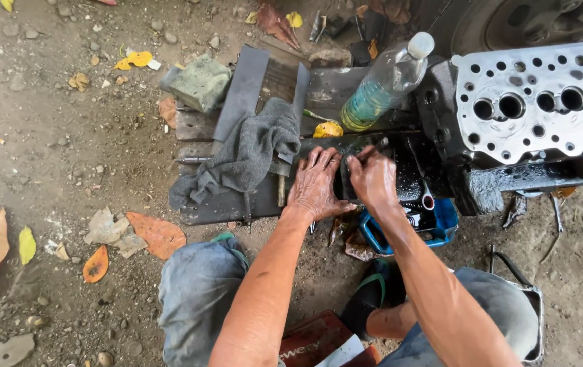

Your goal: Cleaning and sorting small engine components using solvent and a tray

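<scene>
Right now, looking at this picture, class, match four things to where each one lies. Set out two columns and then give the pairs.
Things:
1. bottle
2. grey rag
3. sponge
4. cylinder head

Places:
A. far right, its face full of round holes
B. draped over the boards, left of the left hand
C. top left corner of the boards
D. leaning against the metal block, above the right hand

Pairs: 1-D, 2-B, 3-C, 4-A
</scene>
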